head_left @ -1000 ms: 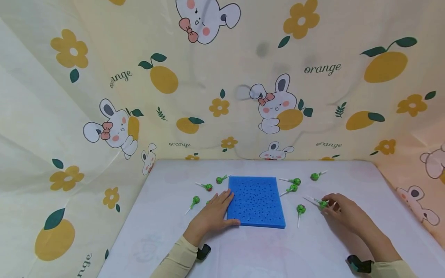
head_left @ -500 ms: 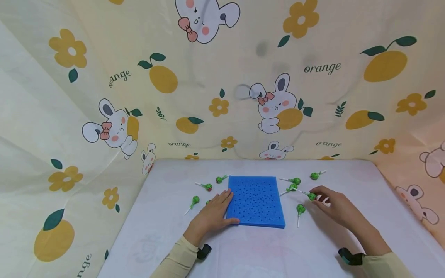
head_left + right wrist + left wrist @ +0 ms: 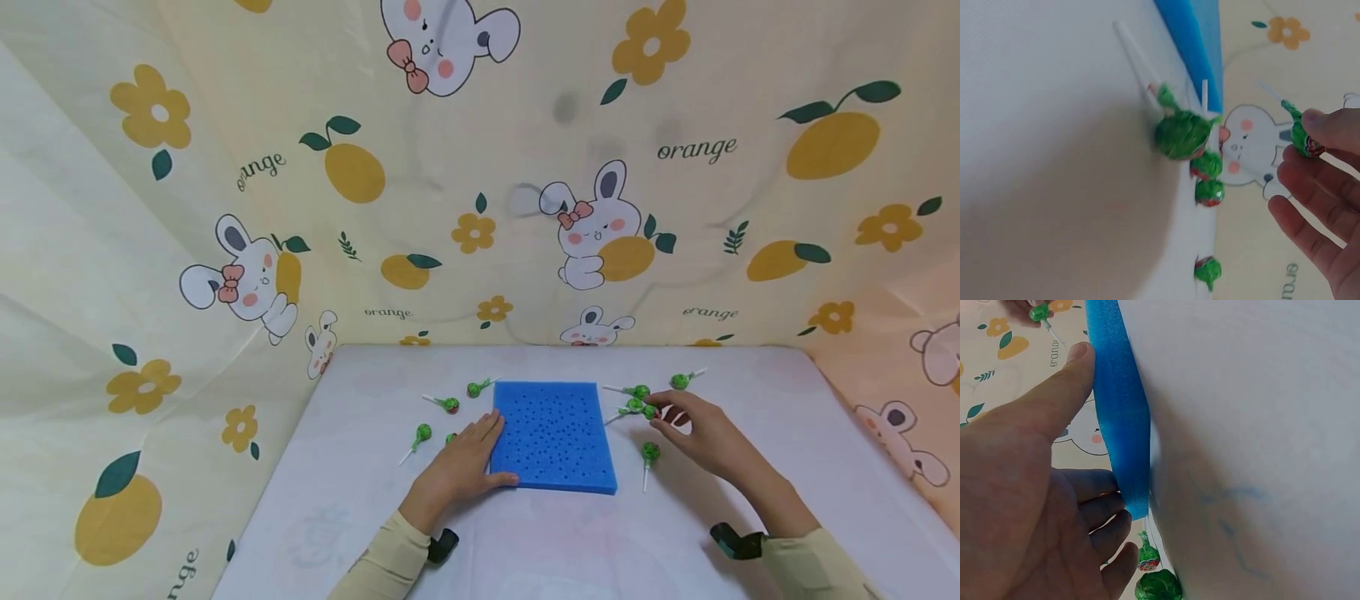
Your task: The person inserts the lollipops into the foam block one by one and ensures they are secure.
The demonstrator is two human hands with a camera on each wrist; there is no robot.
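A flat blue foam block (image 3: 553, 437) dotted with small holes lies mid-table. Along its left side rests my left hand (image 3: 459, 467), fingers extended over the edge and thumb at the front corner; the left wrist view shows the same hand (image 3: 1041, 456) against the foam's side. My right hand (image 3: 697, 429) pinches a green-wrapped lollipop (image 3: 1304, 134) by its candy head between thumb and fingers, its white stick pointing away from the hand towards the foam. In the head view this lollipop overlaps another lollipop (image 3: 634, 404) lying beside the block's right edge.
Several more green lollipops lie around the block: one (image 3: 650, 452) in front of my right hand, one (image 3: 680, 381) at the back right, and others such as a lollipop (image 3: 423, 432) on the left. A patterned cloth (image 3: 465, 167) hangs behind the white table (image 3: 540, 542).
My right hand has carried the pinched lollipop leftward and slightly back, from the table's right side to near the foam's right edge. The left hand has stayed in place.
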